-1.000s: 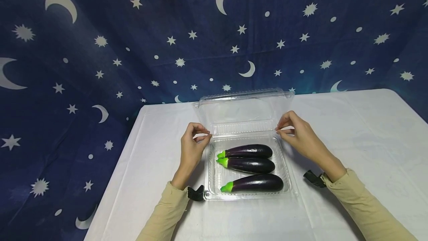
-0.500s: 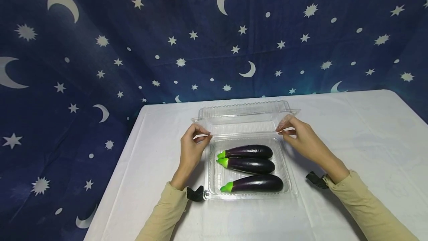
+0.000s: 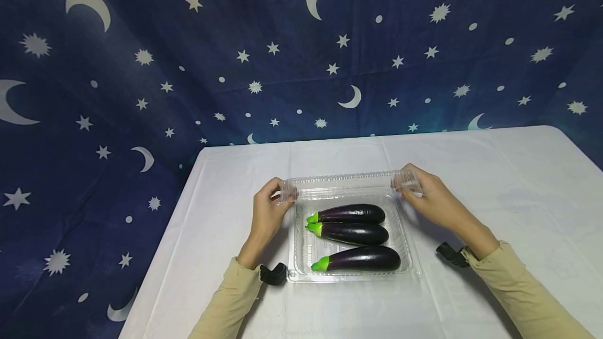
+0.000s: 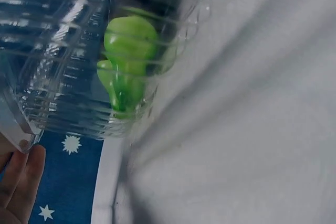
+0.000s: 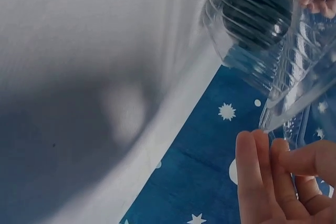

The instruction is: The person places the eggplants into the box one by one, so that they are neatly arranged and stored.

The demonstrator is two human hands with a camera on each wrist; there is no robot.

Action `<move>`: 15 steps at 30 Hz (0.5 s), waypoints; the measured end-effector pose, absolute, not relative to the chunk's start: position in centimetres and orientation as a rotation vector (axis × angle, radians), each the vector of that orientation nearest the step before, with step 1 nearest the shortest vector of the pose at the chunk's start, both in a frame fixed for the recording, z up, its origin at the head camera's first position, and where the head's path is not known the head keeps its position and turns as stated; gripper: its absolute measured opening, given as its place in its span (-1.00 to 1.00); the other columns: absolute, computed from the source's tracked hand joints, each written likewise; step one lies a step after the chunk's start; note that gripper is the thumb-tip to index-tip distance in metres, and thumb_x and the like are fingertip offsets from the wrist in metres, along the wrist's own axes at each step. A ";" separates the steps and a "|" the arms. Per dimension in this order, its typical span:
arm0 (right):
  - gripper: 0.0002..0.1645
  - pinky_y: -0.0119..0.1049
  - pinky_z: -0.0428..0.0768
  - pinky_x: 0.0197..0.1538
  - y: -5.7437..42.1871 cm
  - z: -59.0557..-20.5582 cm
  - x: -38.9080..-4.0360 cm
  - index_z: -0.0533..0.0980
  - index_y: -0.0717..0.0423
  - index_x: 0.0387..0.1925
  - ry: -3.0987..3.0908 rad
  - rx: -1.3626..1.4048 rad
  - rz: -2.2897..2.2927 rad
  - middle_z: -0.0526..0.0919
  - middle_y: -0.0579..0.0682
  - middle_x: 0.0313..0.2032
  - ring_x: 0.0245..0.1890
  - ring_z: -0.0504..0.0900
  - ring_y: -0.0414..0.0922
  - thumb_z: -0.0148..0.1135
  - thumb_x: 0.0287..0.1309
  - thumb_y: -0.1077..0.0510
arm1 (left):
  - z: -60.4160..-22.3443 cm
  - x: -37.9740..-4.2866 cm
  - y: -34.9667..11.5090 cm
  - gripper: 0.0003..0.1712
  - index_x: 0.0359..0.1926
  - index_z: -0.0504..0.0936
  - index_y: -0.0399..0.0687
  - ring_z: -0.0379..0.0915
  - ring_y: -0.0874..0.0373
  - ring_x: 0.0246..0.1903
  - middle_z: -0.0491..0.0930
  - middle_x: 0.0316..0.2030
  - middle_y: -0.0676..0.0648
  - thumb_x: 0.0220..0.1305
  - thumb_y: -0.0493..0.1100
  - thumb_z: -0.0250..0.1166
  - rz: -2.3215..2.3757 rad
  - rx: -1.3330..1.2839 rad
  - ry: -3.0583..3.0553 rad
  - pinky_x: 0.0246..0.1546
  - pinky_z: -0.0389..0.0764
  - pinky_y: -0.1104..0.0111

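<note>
A clear plastic clamshell container (image 3: 348, 278) stands on the white table with three dark purple eggplants (image 3: 363, 259) lying crosswise in its base. Their green stem ends point left. Its lid (image 3: 344, 184) stands raised at the back, tilted over the base's rear. My left hand (image 3: 267, 211) pinches the back left corner near the hinge, partly seen through the lid. On the opposite corner, thumb and fingers of my right hand (image 3: 435, 198) pinch too. One green stem (image 4: 128, 51) shows through the plastic in the left wrist view. Right fingertips (image 5: 248, 153) meet the container's corner in the right wrist view.
White cloth covers the table (image 3: 494, 187). A dark blue curtain (image 3: 282, 41) with moons and stars hangs behind its far edge. Black straps (image 3: 273, 274) show by both beige sleeves (image 3: 523, 286).
The lid has swung from leaning back toward me, and its sides now overlap both hands. Hands stay at the hinge corners; the eggplants have not moved.
</note>
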State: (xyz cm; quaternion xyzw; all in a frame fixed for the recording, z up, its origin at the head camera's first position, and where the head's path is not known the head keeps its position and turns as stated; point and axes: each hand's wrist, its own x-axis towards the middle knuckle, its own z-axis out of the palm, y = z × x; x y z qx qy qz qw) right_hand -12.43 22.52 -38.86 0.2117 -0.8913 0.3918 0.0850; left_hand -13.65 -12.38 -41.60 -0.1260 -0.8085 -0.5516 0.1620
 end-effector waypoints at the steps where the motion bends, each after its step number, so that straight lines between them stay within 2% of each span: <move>1: -0.84 -0.28 0.65 -0.16 22.6 -38.8 -12.4 0.49 0.12 -0.20 -2.663 0.637 1.161 0.69 -0.01 -0.23 -0.20 0.57 -0.32 0.22 0.25 0.38 | -41.6 -13.6 -12.5 -0.84 -0.36 0.60 -0.23 0.63 0.03 -0.15 0.67 -0.31 -0.15 0.09 -0.42 0.44 -1.574 -0.362 -2.314 -0.10 0.70 0.16; 4: -0.83 -0.38 0.55 -0.27 22.9 -38.7 -12.3 0.49 0.09 -0.19 -2.675 0.664 1.193 0.67 0.00 -0.21 -0.24 0.55 -0.33 0.19 0.27 0.39 | -41.6 -13.6 -12.8 -0.86 -0.38 0.61 -0.25 0.62 0.00 -0.14 0.67 -0.30 -0.17 0.09 -0.43 0.43 -1.628 -0.385 -2.309 -0.06 0.69 0.09; 9: -0.81 -0.37 0.60 -0.31 23.1 -38.5 -12.3 0.50 0.09 -0.15 -2.697 0.699 1.257 0.66 0.07 -0.11 -0.17 0.58 -0.36 0.15 0.30 0.40 | -41.7 -13.7 -13.4 -0.86 -0.36 0.64 -0.28 0.63 -0.04 -0.13 0.69 -0.25 -0.19 0.07 -0.47 0.42 -1.671 -0.429 -2.324 -0.03 0.69 0.11; 12: -0.86 -0.39 0.62 -0.25 23.2 -38.4 -12.4 0.51 0.08 -0.14 -2.714 0.689 1.266 0.66 0.07 -0.08 -0.11 0.55 -0.43 0.12 0.36 0.33 | -41.7 -13.7 -13.7 -0.90 -0.35 0.66 -0.30 0.63 -0.07 -0.12 0.69 -0.25 -0.22 0.11 -0.47 0.40 -1.682 -0.457 -2.331 -0.03 0.69 0.14; 15: -0.90 -0.48 0.62 -0.09 23.3 -38.6 -12.5 0.51 0.08 -0.13 -2.713 0.699 1.258 0.64 0.00 -0.11 -0.02 0.48 -0.54 0.07 0.42 0.26 | -41.4 -13.6 -14.0 -0.93 -0.35 0.66 -0.35 0.63 -0.12 -0.10 0.70 -0.23 -0.27 0.15 -0.51 0.34 -1.675 -0.481 -2.354 -0.01 0.68 0.15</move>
